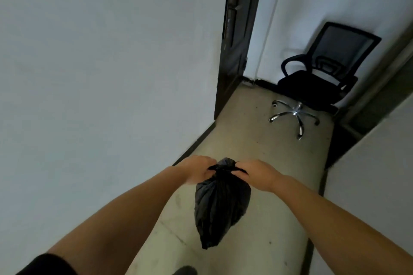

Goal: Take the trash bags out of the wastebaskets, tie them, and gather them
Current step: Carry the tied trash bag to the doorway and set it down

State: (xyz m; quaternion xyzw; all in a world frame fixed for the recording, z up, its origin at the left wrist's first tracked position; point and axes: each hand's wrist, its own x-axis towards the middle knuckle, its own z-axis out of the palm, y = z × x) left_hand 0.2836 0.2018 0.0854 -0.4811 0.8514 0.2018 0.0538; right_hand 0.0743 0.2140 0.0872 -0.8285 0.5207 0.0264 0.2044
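A black trash bag point(220, 205) hangs in the air over the corridor floor, full and gathered at its top. My left hand point(197, 169) grips the bunched plastic on the left side of the bag's neck. My right hand point(257, 173) grips the plastic on the right side of the neck. A small puff of bag shows between the two hands above the knot area. No wastebasket is in view.
A white wall point(100, 73) runs close along the left. A black office chair point(317, 78) on a chrome star base stands at the corridor's far end. A dark door frame point(237, 40) is at the left of it, and another wall point(368, 185) on the right.
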